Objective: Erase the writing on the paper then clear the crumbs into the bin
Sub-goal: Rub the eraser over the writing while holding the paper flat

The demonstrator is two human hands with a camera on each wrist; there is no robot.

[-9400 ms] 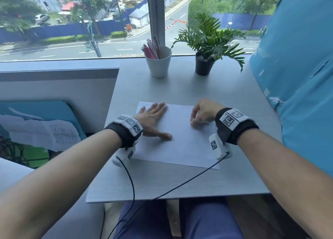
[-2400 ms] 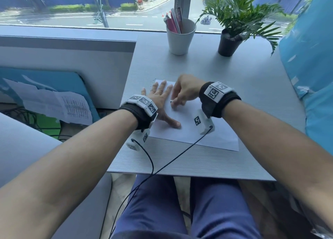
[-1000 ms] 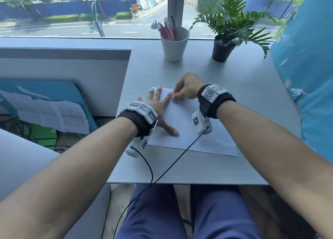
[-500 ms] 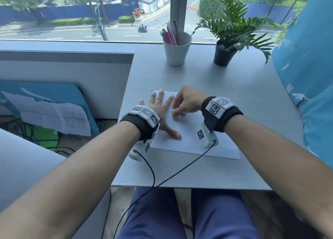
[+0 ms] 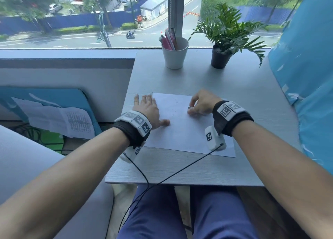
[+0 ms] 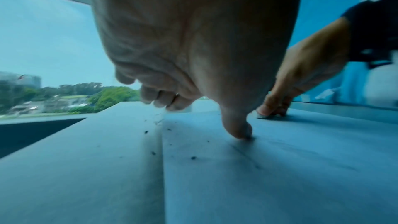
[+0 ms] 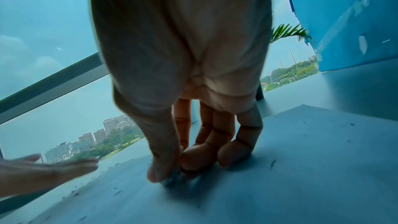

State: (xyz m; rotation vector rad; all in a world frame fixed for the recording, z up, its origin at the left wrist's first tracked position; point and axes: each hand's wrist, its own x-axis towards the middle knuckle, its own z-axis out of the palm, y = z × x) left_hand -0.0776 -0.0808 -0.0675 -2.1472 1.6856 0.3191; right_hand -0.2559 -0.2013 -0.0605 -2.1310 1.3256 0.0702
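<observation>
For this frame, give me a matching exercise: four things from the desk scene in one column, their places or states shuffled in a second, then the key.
Things:
1. eraser
2. left hand
3. white cup
4. crumbs

Places or states:
A. holds pens at the desk's far edge
B. scattered along the paper's left edge
C. pinched in the right hand
D. lies open and flat at the paper's left edge

Pairs: 1-C, 2-D, 3-A, 4-B

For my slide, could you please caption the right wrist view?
Right hand pinching a small eraser against the paper, dark crumbs scattered around.
</observation>
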